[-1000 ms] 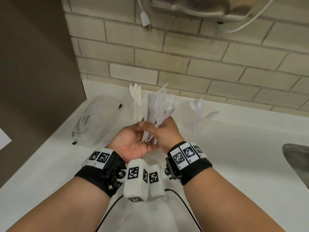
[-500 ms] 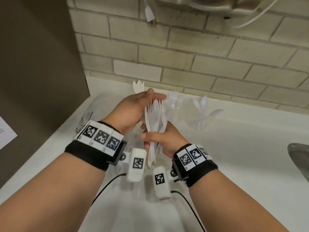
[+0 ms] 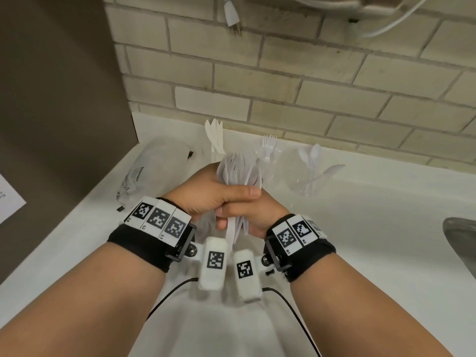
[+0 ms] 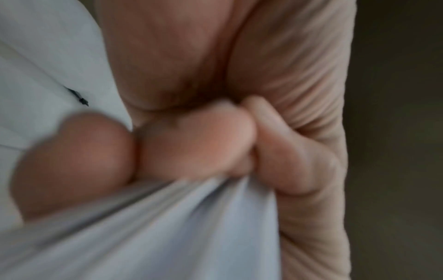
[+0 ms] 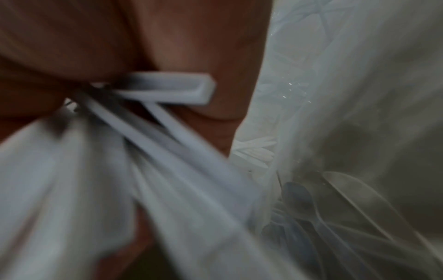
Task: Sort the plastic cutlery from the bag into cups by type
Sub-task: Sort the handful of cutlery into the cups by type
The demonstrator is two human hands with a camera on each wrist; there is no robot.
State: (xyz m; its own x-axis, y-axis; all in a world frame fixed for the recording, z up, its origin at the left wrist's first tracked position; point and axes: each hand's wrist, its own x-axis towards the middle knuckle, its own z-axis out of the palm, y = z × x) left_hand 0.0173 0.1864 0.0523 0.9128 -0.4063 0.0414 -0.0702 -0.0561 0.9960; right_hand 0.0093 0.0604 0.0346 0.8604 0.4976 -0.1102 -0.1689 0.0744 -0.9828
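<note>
Both hands hold one bundle of white plastic cutlery (image 3: 239,168) upright over the counter. My left hand (image 3: 231,194) wraps round the bundle's middle, thumb across the front. My right hand (image 3: 231,219) grips the handles just below it. The left wrist view shows curled fingers (image 4: 191,147) against the white bundle (image 4: 167,227). Crossed white handles (image 5: 167,91) fill the right wrist view. Behind the hands stand three clear cups: one with knives (image 3: 215,135), one with forks (image 3: 269,146), one with spoons (image 3: 310,161).
A crumpled clear bag (image 3: 152,171) lies on the white counter (image 3: 373,240) at the left. A brown panel (image 3: 51,99) bounds the left side and a brick wall (image 3: 309,99) the back. A metal sink edge (image 3: 461,238) shows at the right. A plug (image 3: 231,14) hangs above.
My left hand went from under the bundle, to lying flat over its top, to wrapping round its middle. The fanned cutlery has been gathered tight, and my right hand keeps its grip.
</note>
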